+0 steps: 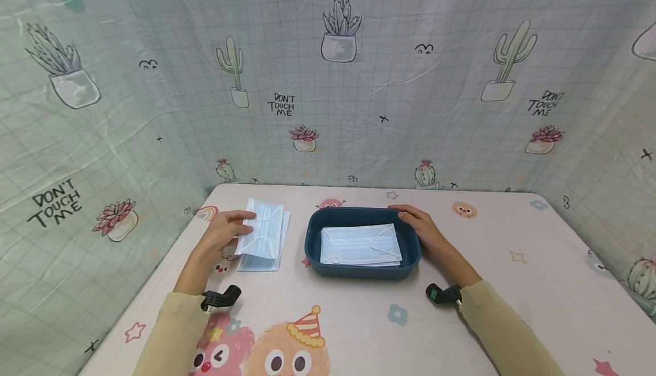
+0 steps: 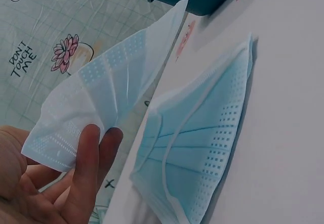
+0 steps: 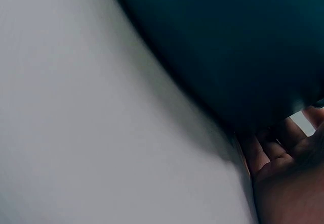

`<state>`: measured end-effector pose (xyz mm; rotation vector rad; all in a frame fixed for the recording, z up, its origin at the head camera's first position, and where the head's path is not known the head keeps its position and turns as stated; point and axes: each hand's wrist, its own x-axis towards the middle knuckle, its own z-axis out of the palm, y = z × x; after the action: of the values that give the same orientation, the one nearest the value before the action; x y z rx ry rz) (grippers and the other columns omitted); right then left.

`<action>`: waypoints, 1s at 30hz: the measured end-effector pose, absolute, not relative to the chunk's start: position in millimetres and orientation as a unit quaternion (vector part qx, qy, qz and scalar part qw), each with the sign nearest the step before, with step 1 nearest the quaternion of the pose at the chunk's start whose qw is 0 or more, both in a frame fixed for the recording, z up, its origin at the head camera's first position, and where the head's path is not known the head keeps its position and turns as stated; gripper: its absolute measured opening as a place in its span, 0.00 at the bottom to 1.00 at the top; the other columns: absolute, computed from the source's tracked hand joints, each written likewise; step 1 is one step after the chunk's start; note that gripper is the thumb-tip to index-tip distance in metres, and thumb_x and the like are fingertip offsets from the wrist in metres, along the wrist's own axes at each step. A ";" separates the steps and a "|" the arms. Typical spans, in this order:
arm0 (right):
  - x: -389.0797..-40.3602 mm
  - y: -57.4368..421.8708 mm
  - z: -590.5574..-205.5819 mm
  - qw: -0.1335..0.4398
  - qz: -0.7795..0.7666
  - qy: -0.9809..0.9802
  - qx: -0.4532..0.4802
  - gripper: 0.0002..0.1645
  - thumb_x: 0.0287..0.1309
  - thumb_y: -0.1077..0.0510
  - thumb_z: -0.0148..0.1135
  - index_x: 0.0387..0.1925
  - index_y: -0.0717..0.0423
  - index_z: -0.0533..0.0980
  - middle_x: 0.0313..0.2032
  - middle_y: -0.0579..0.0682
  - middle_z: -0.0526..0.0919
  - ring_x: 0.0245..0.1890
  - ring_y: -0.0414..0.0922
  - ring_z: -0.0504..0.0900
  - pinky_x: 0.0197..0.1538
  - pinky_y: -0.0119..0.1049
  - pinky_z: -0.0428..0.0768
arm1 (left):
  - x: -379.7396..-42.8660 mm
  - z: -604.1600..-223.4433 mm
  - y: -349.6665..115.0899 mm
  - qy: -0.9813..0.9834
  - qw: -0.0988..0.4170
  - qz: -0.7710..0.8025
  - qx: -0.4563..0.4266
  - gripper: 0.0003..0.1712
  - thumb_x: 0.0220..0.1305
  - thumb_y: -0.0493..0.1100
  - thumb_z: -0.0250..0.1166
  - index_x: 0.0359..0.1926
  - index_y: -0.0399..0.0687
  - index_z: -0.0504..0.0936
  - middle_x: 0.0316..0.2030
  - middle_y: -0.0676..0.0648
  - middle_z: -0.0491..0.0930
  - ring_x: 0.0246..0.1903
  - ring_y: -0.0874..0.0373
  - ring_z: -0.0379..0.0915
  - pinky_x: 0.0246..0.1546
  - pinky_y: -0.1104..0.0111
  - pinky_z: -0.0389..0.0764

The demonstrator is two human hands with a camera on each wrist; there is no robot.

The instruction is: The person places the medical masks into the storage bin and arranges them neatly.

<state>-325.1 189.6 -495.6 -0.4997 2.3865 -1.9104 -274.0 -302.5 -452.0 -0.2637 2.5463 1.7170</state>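
My left hand (image 1: 217, 235) pinches a pale blue disposable face mask (image 1: 265, 225) at its left edge. In the left wrist view this raised mask (image 2: 114, 75) tilts up from the fingers (image 2: 87, 158). Beneath it, more masks (image 2: 197, 133) lie on the table, ear loops on top. To the right is a dark teal plastic basket (image 1: 353, 273) with a small stack of masks (image 1: 359, 242) lying flat inside. At the basket's back right corner my right hand (image 1: 427, 235) grips the rim, thumb over it. The right wrist view shows fingers (image 3: 255, 155) against the outer wall.
A pale table (image 1: 487, 319) with printed cartoon figures holds everything. Behind it and at both sides hangs a curtain (image 1: 359, 125) with cactus drawings. Each wrist wears a small black camera (image 1: 221, 297), near the beige sleeves (image 1: 174, 330).
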 end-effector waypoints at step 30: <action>-325.2 190.8 -495.6 0.024 -0.608 0.777 -0.159 0.26 0.79 0.52 0.48 0.71 0.57 0.71 0.74 0.60 0.69 0.77 0.60 0.63 0.79 0.60 0.58 | -261.0 -423.1 -279.3 0.811 0.004 0.583 -0.045 0.28 0.67 0.37 0.66 0.68 0.47 0.77 0.73 0.43 0.70 0.68 0.47 0.67 0.56 0.59 0.78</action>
<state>-325.2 190.8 -495.6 -0.4933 2.4050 -1.8828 -261.0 -279.3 -423.1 -0.1425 2.5415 1.8266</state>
